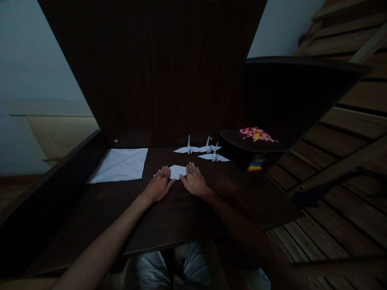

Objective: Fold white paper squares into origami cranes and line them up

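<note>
The left hand [157,188] and the right hand [195,183] lie palm down on a small folded paper [177,172], one at each side of it. The paper rests on the dark tabletop [181,219], its white middle showing between the hands; its outer parts are mostly covered. On both hands the fingers are stretched out flat, pointing away from the person and clamped on nothing, with the thumbs set apart from them and turned in toward each other.

Just beyond the paper stand three white cranes [214,157], wings spread, two in a row at the back and one nearer, in front of the right one of that row. To the left, well apart from the cranes, a creased white sheet [122,165] lies flat near the back edge.

At the right, a rounded shelf [229,137] carries a heap of small pink, red and yellow pieces [256,134]. Below it is a yellow and orange item [254,167], too dim to make out. Wooden slats [308,241] run along the far right.
</note>
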A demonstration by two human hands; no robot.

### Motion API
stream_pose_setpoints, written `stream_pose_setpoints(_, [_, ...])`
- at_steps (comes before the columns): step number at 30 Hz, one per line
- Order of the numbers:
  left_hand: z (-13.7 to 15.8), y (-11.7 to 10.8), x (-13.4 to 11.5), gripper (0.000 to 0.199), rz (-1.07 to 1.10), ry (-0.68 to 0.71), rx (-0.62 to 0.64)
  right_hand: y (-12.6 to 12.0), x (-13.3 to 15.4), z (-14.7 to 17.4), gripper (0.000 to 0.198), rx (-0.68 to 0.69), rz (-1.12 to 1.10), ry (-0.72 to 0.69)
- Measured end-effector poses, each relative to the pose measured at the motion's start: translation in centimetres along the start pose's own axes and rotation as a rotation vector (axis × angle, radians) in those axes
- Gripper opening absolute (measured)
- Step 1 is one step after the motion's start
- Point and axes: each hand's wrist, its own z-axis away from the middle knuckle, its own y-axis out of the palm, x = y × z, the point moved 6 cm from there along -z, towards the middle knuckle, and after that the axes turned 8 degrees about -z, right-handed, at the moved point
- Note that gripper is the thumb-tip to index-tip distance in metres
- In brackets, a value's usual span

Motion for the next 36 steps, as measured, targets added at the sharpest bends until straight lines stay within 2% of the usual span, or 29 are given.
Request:
stream_pose_setpoints(5, [0.1, -0.3, 0.0, 0.059, -0.010, -0.017, 0.029, -0.6, -0.2, 0.1, 0.060, -0.095, 0.003, 0.004])
stream_pose_setpoints(14, [0.1, -0.9, 0.2, 0.060, -0.104, -0.030, 0.091, -2.5, 0.4, 0.1, 0.026, -0.193, -0.022, -0.025])
stream_pose_setpoints(18, [0.0, -0.9, 0.3, 0.056, -0.094, -0.018, 0.094, -2.7, 0.1, -0.1, 0.019, -0.233, -0.071, -0.029])
stream_pose_setpoints(20, [-0.1, -0.8, 0.4, 0.052, -0.075, -0.013, 0.077, -2.7, -0.2, -0.4, 0.015, -0.243, -0.154, -0.018])
stream_pose_setpoints(25, [-0.3, -0.6, 1.1, 0.045, 0.007, 0.007, 0.054, -2.4, -1.4, -1.3, 0.007, -0.196, -0.569, 0.042])
stream_pose_setpoints(27, [-0.3, -0.8, 1.2, 0.045, 0.062, 0.026, 0.038, -2.3, -1.7, -1.4, 0.005, -0.195, -0.657, 0.061])
stream_pose_setpoints(32, [-0.3, -1.5, 1.3, 0.044, 0.212, 0.059, -0.019, -2.4, -0.7, -1.1, 0.016, -0.151, -0.457, -0.073])
stream_pose_setpoints(36, [-0.4, -2.1, 2.0, 0.034, 0.259, -0.033, -0.152, -1.3, 0.3, -0.6, 0.035, -0.024, -0.270, -0.190])
